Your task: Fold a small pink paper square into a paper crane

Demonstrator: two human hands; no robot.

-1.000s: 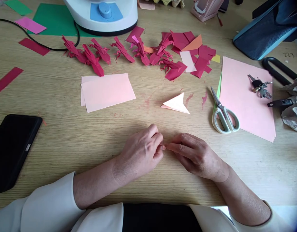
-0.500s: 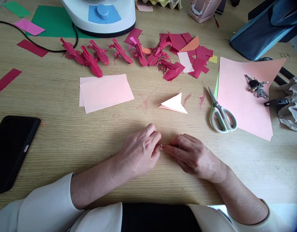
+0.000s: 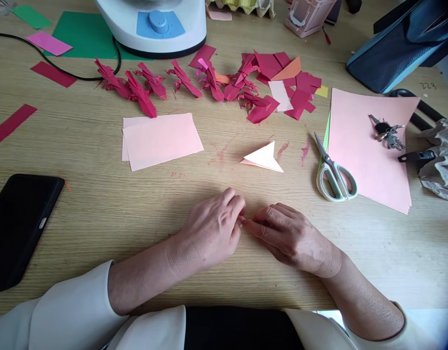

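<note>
"Head camera is looking down at two hands. What is the left hand (image 3: 213, 228) doing?"

"It's curling its fingers almost all the way closed. The tips are pinching a tiny pink bit (image 3: 242, 221). Most of it is hiding, so I can't tell its shape."

"And the right hand (image 3: 291, 238)?"

"It's reaching in from the other side. Its pointing finger is touching the same bit. The thumb tip is hiding, so I can't tell if that hand is pinching too."

"Where is the tiny bit, then?"

"It's sitting right between the hands, over the near part of the table (image 3: 100, 209)."

"What's lying past the hands?"

"A folded pink paper (image 3: 265, 156) is lying past the right fingers, not touching them. Two pink slips (image 3: 163, 141) are lying to its left, one partly covering the other."

"And on the right side?"

"The scissors (image 3: 332, 166) are lying with one handle over the edge of the big pink sheets (image 3: 370, 165). Some keys (image 3: 389, 135) are resting on those sheets, and one far corner is curling up."

"What's sitting at the back?"

"Red folded shapes (image 3: 142, 95) are making a bumpy row."
</note>
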